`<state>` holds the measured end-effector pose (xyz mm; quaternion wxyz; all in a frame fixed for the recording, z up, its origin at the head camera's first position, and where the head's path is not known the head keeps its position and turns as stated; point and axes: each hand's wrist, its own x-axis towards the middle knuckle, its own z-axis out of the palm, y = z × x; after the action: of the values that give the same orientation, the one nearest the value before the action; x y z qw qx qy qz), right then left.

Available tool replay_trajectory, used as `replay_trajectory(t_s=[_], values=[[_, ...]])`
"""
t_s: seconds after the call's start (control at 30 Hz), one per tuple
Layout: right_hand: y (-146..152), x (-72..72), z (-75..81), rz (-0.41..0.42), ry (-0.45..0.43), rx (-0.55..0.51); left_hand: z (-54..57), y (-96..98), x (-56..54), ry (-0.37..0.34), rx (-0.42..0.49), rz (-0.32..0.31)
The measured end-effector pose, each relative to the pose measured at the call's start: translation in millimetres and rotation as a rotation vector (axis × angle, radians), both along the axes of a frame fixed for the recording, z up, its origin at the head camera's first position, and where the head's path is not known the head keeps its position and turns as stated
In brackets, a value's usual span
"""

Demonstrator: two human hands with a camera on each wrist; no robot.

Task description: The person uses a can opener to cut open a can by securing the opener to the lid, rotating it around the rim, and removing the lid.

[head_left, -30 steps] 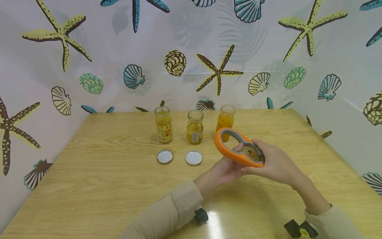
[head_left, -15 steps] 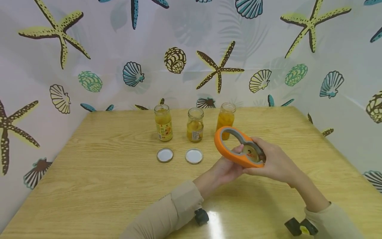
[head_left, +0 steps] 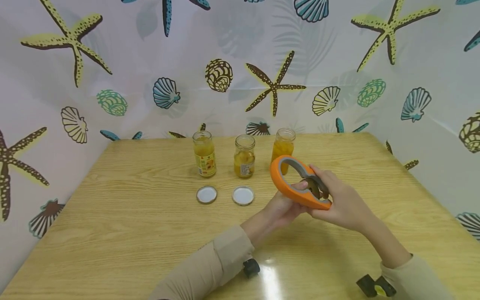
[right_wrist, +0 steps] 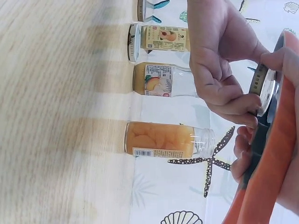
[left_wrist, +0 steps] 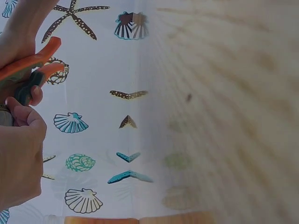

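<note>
An orange-and-grey jar opener (head_left: 276, 177) with rounded openings is up over the right half of the table. My right hand (head_left: 344, 204) grips its right end, fingers wrapped round the handles in the right wrist view. Inside the smaller opening sits a metal jar lid (right_wrist: 263, 89). My left hand (head_left: 282, 210) reaches in from below and pinches this lid between thumb and fingers. In the left wrist view the left hand (left_wrist: 21, 154) is close under the orange handles (left_wrist: 28, 63), with only the lid's edge showing.
Three uncapped glass jars of yellow-orange fruit stand in a row at the back: a left jar (head_left: 205, 160), a middle jar (head_left: 244, 162) and a right jar (right_wrist: 159, 139). Two lids, a left lid (head_left: 206, 194) and a right lid (head_left: 243, 195), lie white side up before them.
The lid has tilted within the opener and shows less of its face. The opener has shifted slightly, with both hands still on the pair. The jars and loose lids stay put.
</note>
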<state>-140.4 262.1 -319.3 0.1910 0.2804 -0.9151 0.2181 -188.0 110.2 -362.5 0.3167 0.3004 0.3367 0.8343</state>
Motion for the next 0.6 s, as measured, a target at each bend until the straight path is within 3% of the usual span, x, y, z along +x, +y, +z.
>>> replay_trajectory(t_s=[0.17, 0.3, 0.43, 0.6], values=[[3, 1.3, 1.7, -0.036, -0.027, -0.045, 2.8, 1.0, -2.1, 0.003, -0.019, 0.01], [6, 1.5, 0.2, -0.069, -0.04, -0.106, 6.5, 1.0, -3.2, -0.065, -0.096, 0.049], [9, 1.2, -0.1, -0.101, -0.026, -0.17, 8.3, 1.7, -6.8, -0.14, -0.271, 0.179], [14, 1.6, 1.3, -0.11, -0.025, -0.267, 5.2, 1.9, -16.3, -0.045, -0.539, 0.354]])
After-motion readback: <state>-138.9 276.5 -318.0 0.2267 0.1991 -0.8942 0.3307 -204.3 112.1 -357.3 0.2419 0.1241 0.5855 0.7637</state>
